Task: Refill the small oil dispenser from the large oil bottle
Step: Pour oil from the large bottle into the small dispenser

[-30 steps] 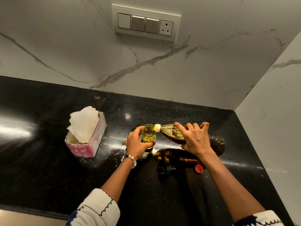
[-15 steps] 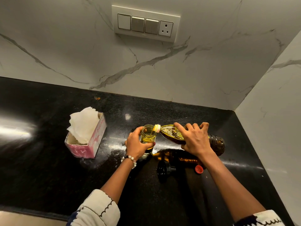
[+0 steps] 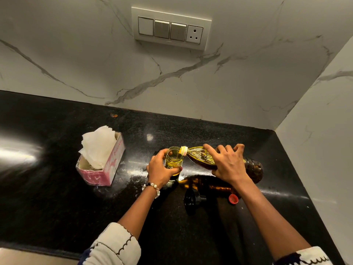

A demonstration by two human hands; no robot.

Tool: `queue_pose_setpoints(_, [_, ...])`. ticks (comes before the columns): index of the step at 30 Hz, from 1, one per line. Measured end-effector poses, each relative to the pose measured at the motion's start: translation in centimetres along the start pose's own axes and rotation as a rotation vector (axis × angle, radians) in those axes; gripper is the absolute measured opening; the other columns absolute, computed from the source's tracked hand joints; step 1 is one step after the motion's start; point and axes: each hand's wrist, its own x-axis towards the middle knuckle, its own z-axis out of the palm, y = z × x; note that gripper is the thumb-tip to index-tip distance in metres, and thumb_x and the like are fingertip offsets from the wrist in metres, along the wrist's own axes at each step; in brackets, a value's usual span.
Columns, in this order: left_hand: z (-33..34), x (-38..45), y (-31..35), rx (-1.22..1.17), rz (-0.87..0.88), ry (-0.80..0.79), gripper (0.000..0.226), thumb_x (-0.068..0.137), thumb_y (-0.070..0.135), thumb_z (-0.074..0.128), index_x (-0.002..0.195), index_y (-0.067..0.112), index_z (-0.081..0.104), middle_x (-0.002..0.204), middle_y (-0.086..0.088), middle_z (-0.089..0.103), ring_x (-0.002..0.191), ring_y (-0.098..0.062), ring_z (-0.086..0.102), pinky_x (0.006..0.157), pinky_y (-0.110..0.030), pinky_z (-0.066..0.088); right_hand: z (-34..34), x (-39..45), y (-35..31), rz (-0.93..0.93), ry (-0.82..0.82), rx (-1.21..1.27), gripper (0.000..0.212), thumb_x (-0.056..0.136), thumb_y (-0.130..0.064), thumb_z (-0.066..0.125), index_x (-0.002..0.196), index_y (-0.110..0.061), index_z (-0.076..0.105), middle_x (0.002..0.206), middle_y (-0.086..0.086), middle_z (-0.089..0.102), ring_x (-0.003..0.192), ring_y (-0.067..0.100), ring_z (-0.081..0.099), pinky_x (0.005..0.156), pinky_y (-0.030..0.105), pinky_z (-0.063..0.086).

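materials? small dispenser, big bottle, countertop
Small dispenser: clear glass by the look, thick rim; could be plastic. Big bottle: thin clear plastic, crinkled highlights, yellow neck. Countertop: polished black speckled stone, probably granite, mirror-like glare.

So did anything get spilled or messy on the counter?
Maybe. A whitish, powdery smear streaks the black counter beside the small oil dispenser. Whether any oil spilled is unclear. The red cap and black lid lie loose.

Glossy black stone counter [image 3: 57,188]; clear glass dispenser [image 3: 173,159].
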Motion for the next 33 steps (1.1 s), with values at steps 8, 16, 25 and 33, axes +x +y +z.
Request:
queue_pose_setpoints(8, [0.06, 0.06, -0.1, 0.006, -0.013, -0.009, 0.071, 0.058, 0.042, 0.087, 0.121, 0.03, 0.055, 0.104, 0.015, 0.055, 0.106, -0.015, 0.051, 0.092, -0.046, 0.045, 0.0, -0.08, 0.06, -0.011, 0.004, -0.001, 0.098, 0.051, -0.04, 0.085, 0.137, -0.028, 0.04, 0.092, 0.009, 0.066, 0.078, 0.03, 0.062, 0.074, 0.042, 0.029])
queue_pose_setpoints(16, [-0.04, -0.06, 0.05, 0.001, -0.012, 0.004, 0.071, 0.058, 0.04, 0.087, 0.121, 0.028, 0.056, 0.103, 0.014, 0.055, 0.106, -0.017, 0.052, 0.092, -0.046, 0.044, -0.02, 0.03, 0.0, 0.0, 0.01, 0.002, 0.1, 0.047, -0.041, 0.085, 0.135, -0.029, 0.039, 0.089, 0.009, 0.066, 0.075, 0.029, 0.062, 0.073, 0.04, 0.025])
queue_pose_setpoints(25, [-0.09, -0.02, -0.02, 0.003, -0.016, -0.004, 0.071, 0.058, 0.041, 0.087, 0.121, 0.029, 0.056, 0.104, 0.014, 0.056, 0.107, -0.017, 0.051, 0.092, -0.046, 0.044, -0.1, 0.01, 0.02, -0.008, 0.022, 0.015, 0.101, 0.045, -0.04, 0.087, 0.135, -0.027, 0.041, 0.088, 0.01, 0.066, 0.074, 0.03, 0.062, 0.073, 0.042, 0.029])
queue_pose_setpoints(33, [-0.01, 0.04, -0.07, 0.0, -0.015, -0.008, 0.072, 0.058, 0.042, 0.086, 0.121, 0.029, 0.056, 0.107, 0.011, 0.059, 0.106, -0.017, 0.051, 0.092, -0.046, 0.044, -0.07, -0.03, 0.06, -0.008, 0.0, 0.006, 0.101, 0.049, -0.041, 0.085, 0.137, -0.029, 0.037, 0.092, 0.009, 0.066, 0.077, 0.029, 0.062, 0.074, 0.041, 0.027])
